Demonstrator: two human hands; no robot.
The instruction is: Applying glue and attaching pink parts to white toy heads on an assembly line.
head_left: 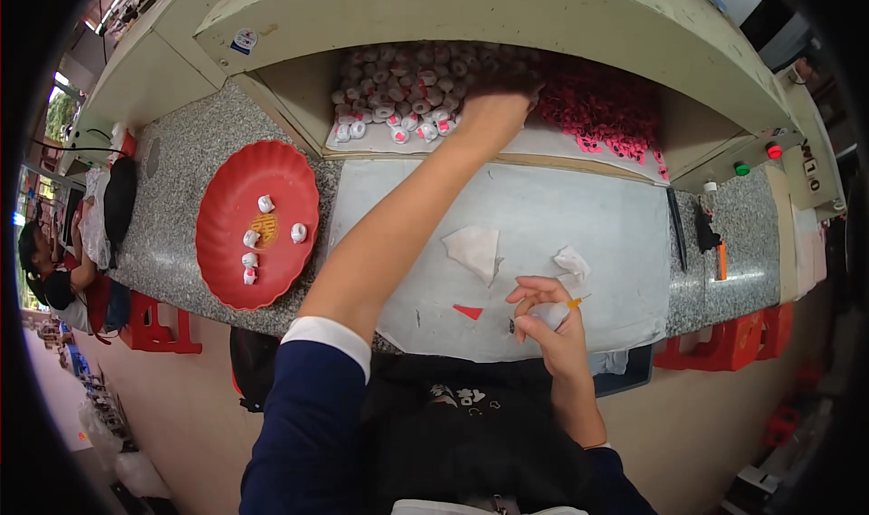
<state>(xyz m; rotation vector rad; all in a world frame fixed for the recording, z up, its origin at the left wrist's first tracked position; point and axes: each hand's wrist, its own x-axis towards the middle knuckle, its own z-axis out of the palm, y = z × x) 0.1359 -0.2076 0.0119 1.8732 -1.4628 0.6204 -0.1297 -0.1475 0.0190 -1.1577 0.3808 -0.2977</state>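
My left hand (507, 88) reaches into the shadowed bay of the cabinet, where white pieces meet pink ones. Its fingers are too dark to make out. The small white ball-like pieces (398, 90), some with pink marks, are heaped on its left. To its right lies a heap of small bright pink pieces (606, 112). Over the front of the white sheet, my right hand (563, 338) is closed around a small translucent white bottle (548, 314) with a thin yellow tip. Near that hand lie a crumpled white cloth (572, 262), a white scrap (473, 251) and a red scrap (468, 312).
A red scalloped tray (213, 234) holding several white pieces stands on the speckled counter at left. At right lie a black stick-like tool (677, 228) and an orange-handled tool (721, 262). Red stools (715, 341) stand below. Another person (68, 262) sits at far left.
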